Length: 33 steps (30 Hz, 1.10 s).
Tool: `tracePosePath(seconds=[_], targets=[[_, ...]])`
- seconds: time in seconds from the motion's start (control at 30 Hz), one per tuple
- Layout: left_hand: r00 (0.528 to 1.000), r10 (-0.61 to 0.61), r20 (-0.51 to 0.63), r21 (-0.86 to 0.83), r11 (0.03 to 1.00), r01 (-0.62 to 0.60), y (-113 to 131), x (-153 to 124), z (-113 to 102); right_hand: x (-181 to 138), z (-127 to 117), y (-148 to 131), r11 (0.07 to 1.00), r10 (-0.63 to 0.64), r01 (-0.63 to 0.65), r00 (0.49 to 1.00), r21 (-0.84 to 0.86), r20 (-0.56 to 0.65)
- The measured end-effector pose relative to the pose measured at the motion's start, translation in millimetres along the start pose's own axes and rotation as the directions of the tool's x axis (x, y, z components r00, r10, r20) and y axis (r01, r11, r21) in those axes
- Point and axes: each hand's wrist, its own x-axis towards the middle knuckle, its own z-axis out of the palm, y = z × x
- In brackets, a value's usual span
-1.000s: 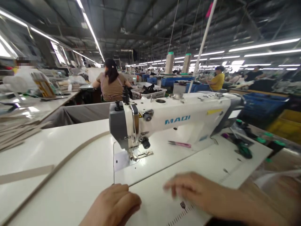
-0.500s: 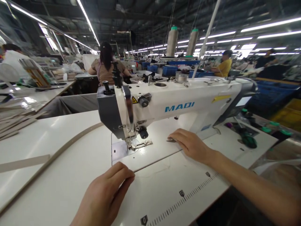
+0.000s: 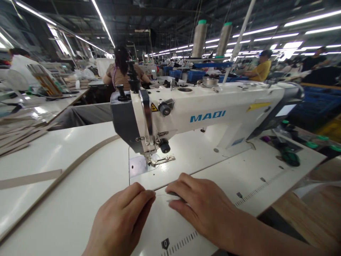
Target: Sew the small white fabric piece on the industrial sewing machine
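My left hand (image 3: pixel 119 222) and right hand (image 3: pixel 198 208) meet on the white counter (image 3: pixel 80 199) before the white MAQI sewing machine (image 3: pixel 197 117), fingers (image 3: pixel 141 195) pinching a fine thread (image 3: pixel 162 194) between them; what the right fingers clasp, I cannot tell.

The sewing machine (image 3: pixel 213 110) is painted white, with blue letters on its arm, a grey end cover and a small yellow label; the table (image 3: pixel 66 213) under it is white and is marked with a black ruler scale (image 3: pixel 181 244) near its front edge. A beige strap (image 3: pixel 66 172) is laid across the table; two beige thread cones (image 3: pixel 199 39) are topped with green, and blue crates (image 3: pixel 197 75) are seen behind; a striped brown top is worn by a person (image 3: pixel 121 73) ahead, and a yellow shirt by another person (image 3: pixel 262 67).
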Motion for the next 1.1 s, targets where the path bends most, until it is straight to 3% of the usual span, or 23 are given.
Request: tracePosePath(seconds=[0.1,0.3,0.4,0.53,0.67,0.83,0.9,1.0,1.1], targets=[[1.0,0.004,0.02,0.017,1.0,-0.004,-1.5,-4.3,3.2,10.7,6.2,-2.5,0.999,-0.004,0.006,0.998,0.037,-0.069],[0.999,0.016,-0.037,0.061,0.998,-0.014,0.6,-7.7,3.7,21.2,18.5,-3.8,1.0,-0.029,0.028,0.995,-0.008,-0.091],[0.993,-0.107,0.043,0.016,0.994,0.106,-3.8,1.8,0.5,25.3,11.6,3.0,0.998,-0.017,0.015,0.999,-0.066,-0.028],[0.881,-0.388,0.269,-0.027,0.912,0.41,-27.3,22.8,2.8,36.3,-15.2,27.6,0.974,0.128,-0.101,0.984,-0.202,0.126],[0.827,-0.505,0.247,-0.104,0.835,0.541,-53.0,37.7,16.5,41.4,-35.0,67.4,0.902,0.265,-0.199,0.956,-0.383,0.128],[0.751,-0.621,0.223,-0.352,0.667,0.656,-66.3,43.0,40.3,37.1,-34.9,112.8,0.829,0.403,-0.314,0.909,-0.463,0.104],[0.747,-0.63,0.213,-0.409,0.637,0.654,-68.1,41.9,48.2,41.7,-33.2,118.0,0.854,0.338,-0.273,0.938,-0.442,0.074],[0.758,-0.621,0.198,-0.45,0.629,0.633,-69.3,38.6,54.9,62.2,-28.3,105.6,0.917,0.138,-0.151,0.989,-0.37,-0.061],[0.751,-0.624,0.216,-0.455,0.616,0.643,-69.5,37.4,55.5,89.2,-13.7,80.1,0.982,0.114,-0.124,0.991,-0.146,-0.076]])
